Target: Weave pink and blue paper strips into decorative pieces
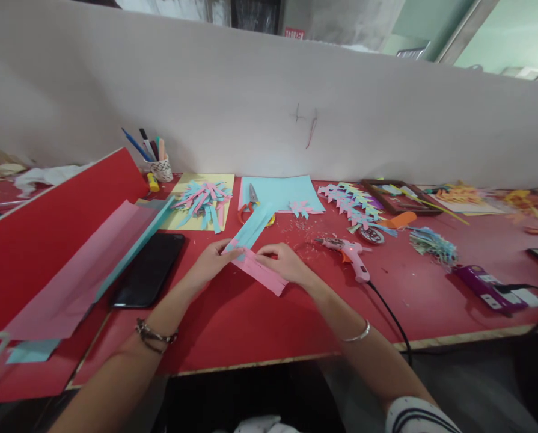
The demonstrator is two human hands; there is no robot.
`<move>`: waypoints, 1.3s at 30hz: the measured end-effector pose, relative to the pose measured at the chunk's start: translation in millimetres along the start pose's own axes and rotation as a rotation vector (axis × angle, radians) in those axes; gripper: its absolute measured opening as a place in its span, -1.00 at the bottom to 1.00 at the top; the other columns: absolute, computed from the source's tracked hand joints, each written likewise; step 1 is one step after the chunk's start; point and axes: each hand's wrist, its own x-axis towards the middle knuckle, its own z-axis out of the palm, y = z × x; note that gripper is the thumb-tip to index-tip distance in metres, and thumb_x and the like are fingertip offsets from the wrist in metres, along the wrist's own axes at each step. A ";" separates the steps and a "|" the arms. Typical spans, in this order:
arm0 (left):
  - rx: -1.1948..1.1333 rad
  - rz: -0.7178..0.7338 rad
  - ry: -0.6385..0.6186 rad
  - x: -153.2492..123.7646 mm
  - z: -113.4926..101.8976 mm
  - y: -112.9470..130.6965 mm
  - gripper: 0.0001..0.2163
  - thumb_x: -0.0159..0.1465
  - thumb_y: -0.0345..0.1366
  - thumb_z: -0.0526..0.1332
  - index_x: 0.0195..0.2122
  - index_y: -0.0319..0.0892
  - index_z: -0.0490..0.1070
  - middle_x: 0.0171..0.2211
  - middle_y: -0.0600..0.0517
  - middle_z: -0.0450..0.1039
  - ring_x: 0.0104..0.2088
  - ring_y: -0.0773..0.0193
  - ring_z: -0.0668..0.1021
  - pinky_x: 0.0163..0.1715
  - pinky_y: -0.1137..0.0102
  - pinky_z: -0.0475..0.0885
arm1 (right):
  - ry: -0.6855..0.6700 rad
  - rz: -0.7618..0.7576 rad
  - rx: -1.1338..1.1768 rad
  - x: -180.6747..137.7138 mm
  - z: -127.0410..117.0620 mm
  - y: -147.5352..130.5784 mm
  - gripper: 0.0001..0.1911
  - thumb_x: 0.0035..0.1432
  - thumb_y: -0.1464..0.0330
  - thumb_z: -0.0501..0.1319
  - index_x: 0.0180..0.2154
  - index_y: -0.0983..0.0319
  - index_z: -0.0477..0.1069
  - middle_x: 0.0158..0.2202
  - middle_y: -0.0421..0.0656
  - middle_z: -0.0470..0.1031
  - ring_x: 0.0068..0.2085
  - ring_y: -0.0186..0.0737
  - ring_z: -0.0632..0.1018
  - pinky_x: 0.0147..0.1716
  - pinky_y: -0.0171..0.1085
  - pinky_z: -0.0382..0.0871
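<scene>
Red table point(232, 331), pale partition point(196, 90), held paper strips point(265, 275)

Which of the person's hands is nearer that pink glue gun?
The right hand. The pink glue gun lies to its right, with a gap between; the left hand is farther away, on the right hand's other side.

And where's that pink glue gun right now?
In the head view's right half, the pink glue gun lies on the red table, between the right hand and the purple power strip.

Black phone point(149, 270); patterned pen cup point(162, 170)
</scene>
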 end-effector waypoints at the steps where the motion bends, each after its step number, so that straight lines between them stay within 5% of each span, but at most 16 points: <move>1: -0.012 -0.010 -0.008 -0.4 0.0 -0.1 -0.63 -0.17 -0.10 0.28 -0.37 -0.23 0.47 -0.45 0.02 0.51 -0.39 0.22 0.47 -0.34 0.39 0.34 | 0.005 0.001 0.005 -0.1 0.3 -0.5 -0.82 -0.04 0.36 0.07 -0.54 0.30 0.37 -0.53 -0.21 0.40 -0.45 -0.36 0.37 -0.41 -0.38 0.18; 5: -0.044 -0.027 -0.016 -0.2 0.2 -3.6 -0.61 -0.15 -0.10 0.28 -0.33 -0.24 0.47 -0.44 0.01 0.52 -0.38 0.22 0.48 -0.34 0.39 0.35 | -0.020 -0.022 0.020 -2.5 2.4 -2.0 -0.81 -0.04 0.31 0.08 -0.52 0.29 0.36 -0.52 -0.22 0.37 -0.44 -0.37 0.35 -0.40 -0.38 0.18; 12: -0.021 -0.005 -0.021 0.9 0.5 -7.2 -0.60 -0.14 -0.08 0.27 -0.33 -0.25 0.47 -0.46 0.01 0.51 -0.39 0.19 0.48 -0.36 0.37 0.36 | -0.138 0.060 -0.040 -4.4 9.2 -1.4 -0.70 -0.12 0.26 0.12 -0.67 0.25 0.06 -0.65 -0.32 -0.02 -0.56 -0.47 0.10 -0.59 -0.41 -0.04; 25: -0.097 -0.026 -0.020 3.2 -0.9 -9.4 -0.59 -0.16 -0.10 0.29 -0.31 -0.26 0.45 -0.49 0.02 0.51 -0.42 0.22 0.49 -0.37 0.37 0.35 | -0.182 0.152 -0.002 -4.4 9.1 -4.1 -0.75 -0.18 0.27 0.17 -0.64 0.27 0.16 -0.65 -0.32 0.10 -0.55 -0.46 0.18 -0.59 -0.41 0.01; 31: -0.013 0.030 -0.068 2.0 -2.9 -6.0 -0.67 -0.18 -0.11 0.29 -0.43 -0.22 0.45 -0.47 0.04 0.50 -0.41 0.25 0.47 -0.34 0.38 0.34 | 0.072 0.018 0.264 0.7 12.2 1.1 -0.72 -0.09 0.18 0.13 -0.41 0.27 0.33 -0.43 -0.18 0.40 -0.36 -0.32 0.39 -0.36 -0.33 0.24; 35: 0.051 0.043 -0.174 0.4 -1.7 -4.7 -0.70 -0.18 -0.10 0.28 -0.47 -0.20 0.45 -0.50 0.06 0.48 -0.42 0.23 0.46 -0.36 0.38 0.34 | 0.175 0.090 0.393 2.5 9.0 -1.0 -0.73 -0.15 0.17 0.17 -0.52 0.26 0.32 -0.55 -0.21 0.39 -0.44 -0.32 0.41 -0.41 -0.32 0.26; 39: 0.032 0.054 -0.128 -1.5 -0.6 -4.2 -0.69 -0.13 -0.07 0.24 -0.45 -0.20 0.44 -0.49 0.05 0.47 -0.43 0.25 0.45 -0.35 0.38 0.33 | 0.166 0.102 0.459 1.0 8.5 -4.0 -0.75 -0.21 0.20 0.21 -0.55 0.26 0.31 -0.60 -0.26 0.37 -0.52 -0.39 0.37 -0.44 -0.33 0.25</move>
